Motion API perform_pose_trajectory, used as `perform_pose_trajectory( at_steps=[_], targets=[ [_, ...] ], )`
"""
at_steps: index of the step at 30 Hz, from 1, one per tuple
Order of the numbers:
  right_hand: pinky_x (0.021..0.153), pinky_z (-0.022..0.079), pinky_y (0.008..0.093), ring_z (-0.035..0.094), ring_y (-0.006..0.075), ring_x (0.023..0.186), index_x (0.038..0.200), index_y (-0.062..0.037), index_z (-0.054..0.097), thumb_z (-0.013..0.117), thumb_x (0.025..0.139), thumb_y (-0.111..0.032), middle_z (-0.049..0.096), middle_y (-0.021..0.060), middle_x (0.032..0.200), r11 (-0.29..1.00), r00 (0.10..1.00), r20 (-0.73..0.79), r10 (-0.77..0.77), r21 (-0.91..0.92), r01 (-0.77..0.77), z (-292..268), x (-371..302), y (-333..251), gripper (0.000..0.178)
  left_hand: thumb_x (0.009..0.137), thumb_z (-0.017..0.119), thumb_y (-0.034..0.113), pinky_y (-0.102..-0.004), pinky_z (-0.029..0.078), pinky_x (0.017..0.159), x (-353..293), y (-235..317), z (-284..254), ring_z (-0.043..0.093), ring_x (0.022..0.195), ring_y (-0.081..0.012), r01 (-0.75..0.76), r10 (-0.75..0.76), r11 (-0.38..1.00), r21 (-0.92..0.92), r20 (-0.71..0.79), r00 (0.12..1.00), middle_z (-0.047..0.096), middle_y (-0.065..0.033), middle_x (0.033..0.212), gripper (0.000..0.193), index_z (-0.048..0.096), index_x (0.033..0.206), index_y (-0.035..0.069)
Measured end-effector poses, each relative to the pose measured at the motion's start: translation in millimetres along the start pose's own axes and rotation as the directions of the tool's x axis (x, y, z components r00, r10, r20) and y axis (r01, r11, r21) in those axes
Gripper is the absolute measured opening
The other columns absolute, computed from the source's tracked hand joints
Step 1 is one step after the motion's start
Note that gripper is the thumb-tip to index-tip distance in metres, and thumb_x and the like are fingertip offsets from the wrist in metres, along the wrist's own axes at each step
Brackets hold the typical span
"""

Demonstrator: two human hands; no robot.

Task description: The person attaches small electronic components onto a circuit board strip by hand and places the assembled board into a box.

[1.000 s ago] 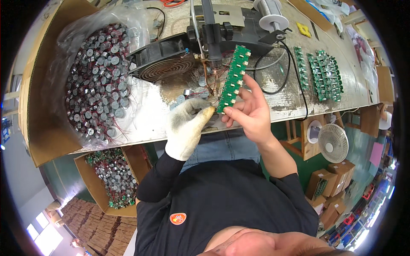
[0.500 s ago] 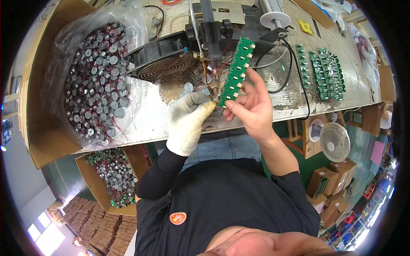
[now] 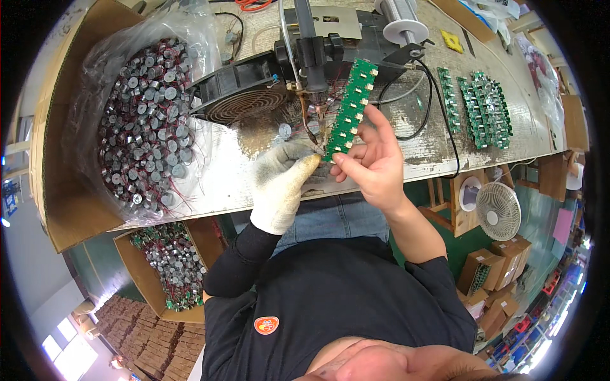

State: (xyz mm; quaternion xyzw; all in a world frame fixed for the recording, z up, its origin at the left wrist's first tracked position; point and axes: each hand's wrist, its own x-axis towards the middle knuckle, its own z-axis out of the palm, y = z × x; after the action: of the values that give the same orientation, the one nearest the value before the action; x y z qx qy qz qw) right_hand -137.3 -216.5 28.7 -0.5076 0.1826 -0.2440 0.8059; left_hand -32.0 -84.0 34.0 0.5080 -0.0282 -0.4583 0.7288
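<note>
A long green circuit board (image 3: 351,108), with a row of small white connectors along its edge, stands tilted in front of the soldering stand. My bare right hand (image 3: 375,159) grips its lower end between thumb and fingers. My left hand (image 3: 283,181), in a white work glove, is closed in a pinch beside the board's lower corner; whatever its fingertips hold is hidden. Just above the pinch, the soldering tip (image 3: 323,124) points down close to the board's left edge, with a thin copper-coloured tube (image 3: 305,114) curving down beside it.
Left, a carton lined with a plastic bag (image 3: 200,38) holds many small round motors (image 3: 146,108) with red wires. A black fan (image 3: 244,105) and a solder wire spool (image 3: 405,28) stand behind my hands. More green boards (image 3: 486,111) lie at the right. Below the bench sits another filled carton (image 3: 143,273).
The board's upper end has shifted slightly left and down. Both hands keep nearly the same place and grip.
</note>
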Motion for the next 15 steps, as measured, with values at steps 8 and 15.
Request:
perform_pose_trajectory(
  at_steps=[8,15],
  targets=[
    [0.054,0.054,0.0257,0.065,0.0179,0.07,0.145,-0.0052,0.019,0.058,0.081,0.014,0.052,0.0225,0.12,1.0,1.0,-0.022,-0.002,-0.014,0.002,1.9,-3.5,2.6,0.077,0.088,0.064,0.008,-0.0259,0.054,0.07,-2.8,-0.4,-0.7,0.064,0.078,-0.0134,0.024,-0.023,1.0,0.011,-0.014,1.0,0.065,-0.0079,0.088,0.014,0.061,0.096,-0.002],
    [0.054,0.054,0.0257,0.065,0.018,0.069,0.145,-0.0051,0.019,0.058,0.081,0.015,0.052,0.023,0.119,1.0,1.0,-0.017,0.001,-0.014,-0.001,1.8,-4.3,2.9,0.077,0.089,0.063,0.008,-0.0257,0.053,0.071,-3.7,-1.8,-2.5,0.063,0.08,-0.0117,0.0,0.0,0.998,0.064,0.001,1.0,0.065,-0.0066,0.091,0.015,0.062,0.1,-0.002]
  ],
)
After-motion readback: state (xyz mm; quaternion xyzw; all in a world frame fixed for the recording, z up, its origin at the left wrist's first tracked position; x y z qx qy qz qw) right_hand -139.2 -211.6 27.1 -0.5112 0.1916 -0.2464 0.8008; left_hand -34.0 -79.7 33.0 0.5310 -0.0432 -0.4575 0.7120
